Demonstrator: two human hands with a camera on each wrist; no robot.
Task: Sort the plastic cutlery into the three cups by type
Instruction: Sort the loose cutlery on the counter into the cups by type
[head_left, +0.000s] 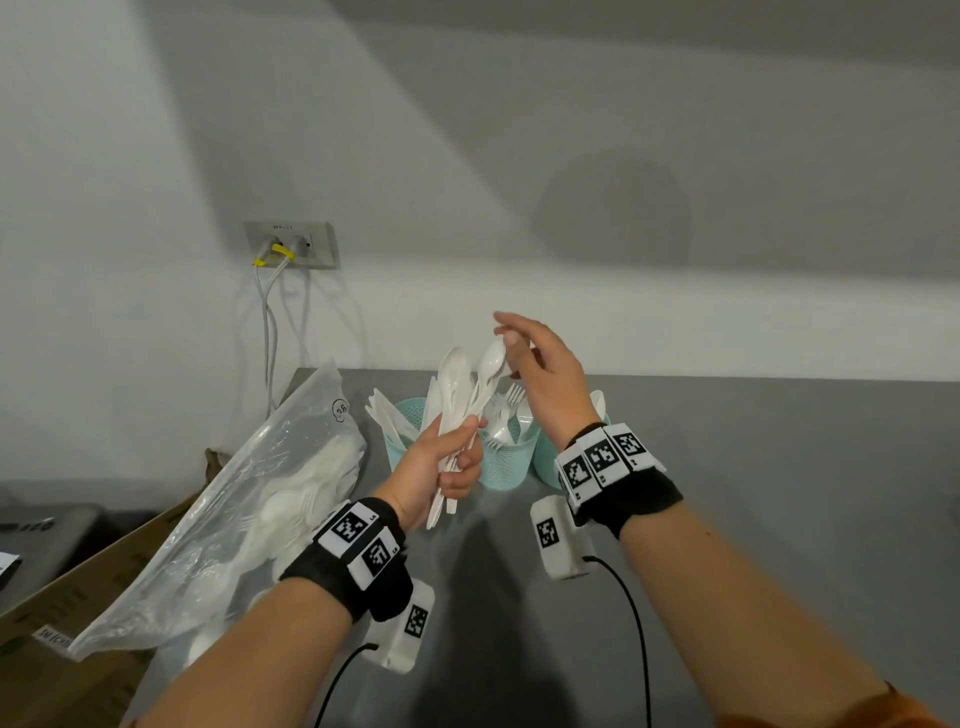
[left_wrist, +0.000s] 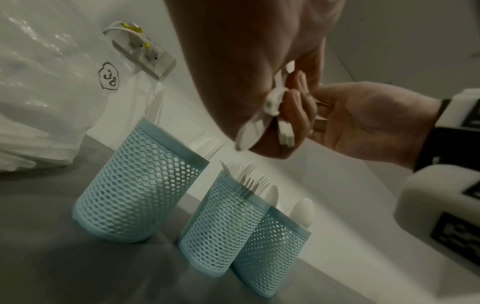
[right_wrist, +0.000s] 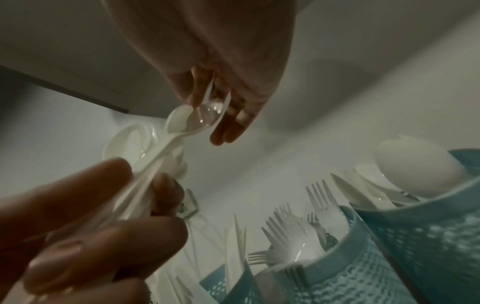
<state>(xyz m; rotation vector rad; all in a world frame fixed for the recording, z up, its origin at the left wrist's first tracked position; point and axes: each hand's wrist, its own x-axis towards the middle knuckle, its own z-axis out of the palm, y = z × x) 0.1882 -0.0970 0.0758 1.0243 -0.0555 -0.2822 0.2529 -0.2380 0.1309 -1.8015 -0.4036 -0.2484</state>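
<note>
This is looking like a plain back-of-house utility or storage room rather than a home kitchen. A smooth grey metal worktop (head_left: 753, 467) is running up against a bare white painted wall (head_left: 467, 156). At ten o'clock a grey wall socket plate (head_left: 292, 244) is carrying two grey cables tagged with yellow tape. At eight o'clock a large clear plastic bulk bag (head_left: 249, 509) of white cutlery is lying over a brown cardboard carton (head_left: 62, 623), which is suggesting stock being unpacked.
</note>
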